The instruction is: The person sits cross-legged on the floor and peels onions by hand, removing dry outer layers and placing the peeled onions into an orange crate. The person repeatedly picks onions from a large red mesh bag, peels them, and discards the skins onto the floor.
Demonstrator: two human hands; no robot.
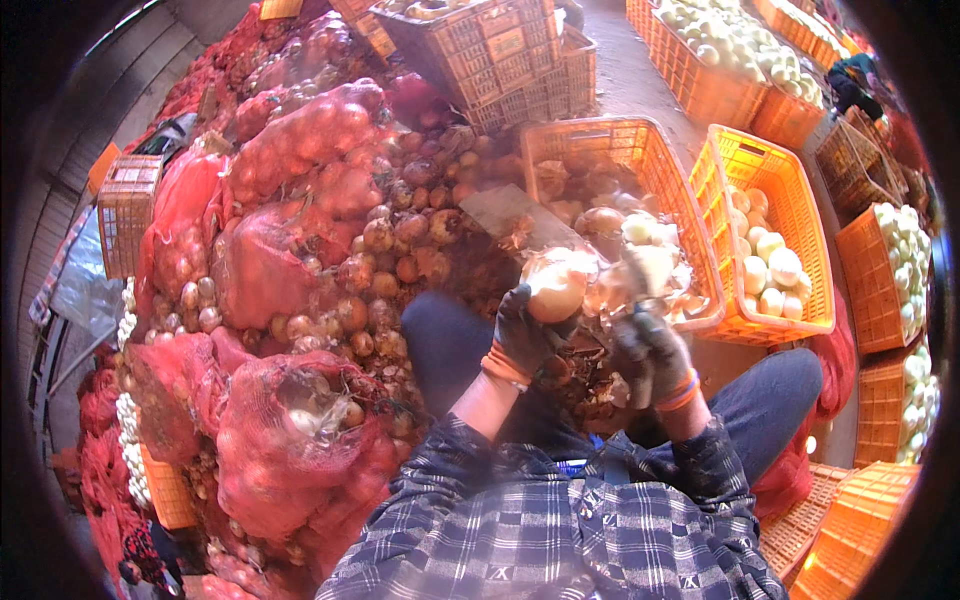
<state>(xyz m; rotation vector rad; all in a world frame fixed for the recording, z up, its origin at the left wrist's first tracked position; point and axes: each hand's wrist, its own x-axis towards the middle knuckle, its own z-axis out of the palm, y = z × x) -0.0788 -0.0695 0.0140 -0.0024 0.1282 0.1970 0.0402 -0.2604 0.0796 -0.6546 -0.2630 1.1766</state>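
Observation:
A large, partly peeled onion [557,289] is in my gloved left hand [523,330], with loose skin at its top. My gloved right hand [651,356], to the right of it, is closed around the handle of a knife [637,274], whose blurred blade points up and away from me. Just beyond both hands stands an orange plastic crate [709,262] holding onions and loose skins. To its right, a yellow-orange crate [814,247] holds peeled onions [784,265]. Onion skins [600,382] lie below, between my knees.
Unpeeled onions [420,225] are heaped at the left, beside red mesh sacks [262,270] full of onions. Stacked crates [510,56] stand ahead. More crates of peeled onions [720,45] line the right side. Other people [855,82] are partly visible at the far right and lower left.

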